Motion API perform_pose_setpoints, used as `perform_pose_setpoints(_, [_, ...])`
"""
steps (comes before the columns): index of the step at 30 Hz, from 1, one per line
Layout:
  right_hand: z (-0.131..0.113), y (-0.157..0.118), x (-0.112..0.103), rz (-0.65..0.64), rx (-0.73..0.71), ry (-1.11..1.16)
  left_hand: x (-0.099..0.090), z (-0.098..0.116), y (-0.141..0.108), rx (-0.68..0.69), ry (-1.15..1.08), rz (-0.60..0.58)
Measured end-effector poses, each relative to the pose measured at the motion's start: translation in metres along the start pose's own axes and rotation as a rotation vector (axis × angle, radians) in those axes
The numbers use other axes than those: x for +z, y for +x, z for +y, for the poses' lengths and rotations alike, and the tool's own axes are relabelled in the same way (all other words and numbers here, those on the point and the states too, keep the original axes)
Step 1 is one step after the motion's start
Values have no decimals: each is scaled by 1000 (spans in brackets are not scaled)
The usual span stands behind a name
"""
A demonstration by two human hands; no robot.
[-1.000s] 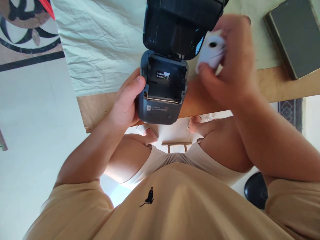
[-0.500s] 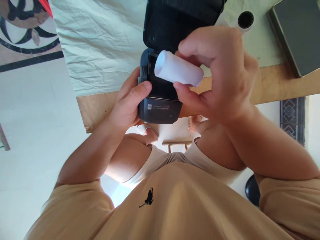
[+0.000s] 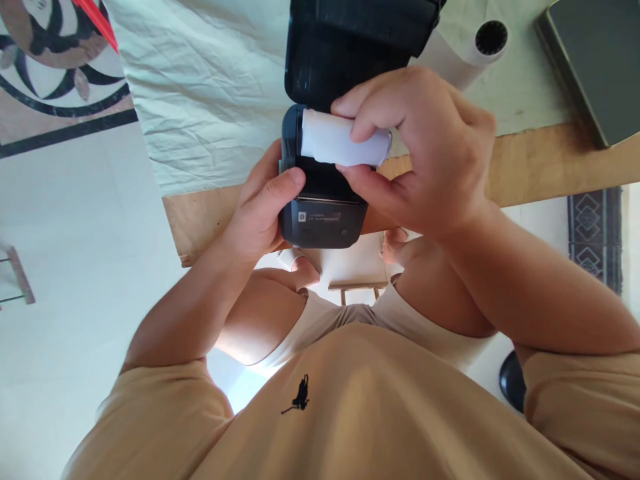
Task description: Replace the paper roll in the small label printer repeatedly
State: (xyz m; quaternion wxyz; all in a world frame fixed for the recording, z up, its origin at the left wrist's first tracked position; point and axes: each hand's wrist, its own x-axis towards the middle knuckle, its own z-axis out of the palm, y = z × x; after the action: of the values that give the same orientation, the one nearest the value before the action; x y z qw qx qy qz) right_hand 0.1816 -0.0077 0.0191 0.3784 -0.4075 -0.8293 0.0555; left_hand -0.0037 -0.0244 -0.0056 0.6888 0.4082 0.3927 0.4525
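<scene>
A small black label printer (image 3: 325,223) with its lid (image 3: 345,53) swung up is held over the table's front edge. My left hand (image 3: 260,203) grips its left side, thumb pressed on the rim of the open compartment. Between the thumb and fingers of my right hand (image 3: 430,153) is a white paper roll (image 3: 333,137). The roll lies tilted at the top of the compartment, its left end against the left inner wall and its right end sticking out over the right side. Whether it is seated cannot be seen.
On the pale green tablecloth (image 3: 200,87) stands a white cylinder with a dark round end (image 3: 491,39), behind my right hand. A dark flat box (image 3: 595,67) lies at the right. The bare wooden table edge (image 3: 540,163) runs in front, above my legs.
My right hand has moved left and down, bringing the paper roll from above the printer into the mouth of its compartment. My left hand keeps its hold on the printer.
</scene>
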Motion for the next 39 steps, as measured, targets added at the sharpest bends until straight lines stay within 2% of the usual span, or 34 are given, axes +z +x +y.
perform_pose_setpoints(3, [2,0,0,11,-24,23,0,1,-1,4,14,-7])
perform_pose_setpoints(8, [5,0,0,119,-79,12,-2,1,-1,2,-19,-34])
perform_pose_setpoints(13, [8,-2,1,92,-108,54,-3,0,1,-5,-3,-19])
perform_pose_setpoints(19, [1,-2,0,85,-6,-37,-3,0,1,7,4,-43])
perform_pose_setpoints(33, [-1,-3,5,89,-15,51,-2,-1,1,-1,-3,-28])
perform_pose_setpoints(39, [-1,-4,8,68,43,80,-1,-3,1,50,-37,-23])
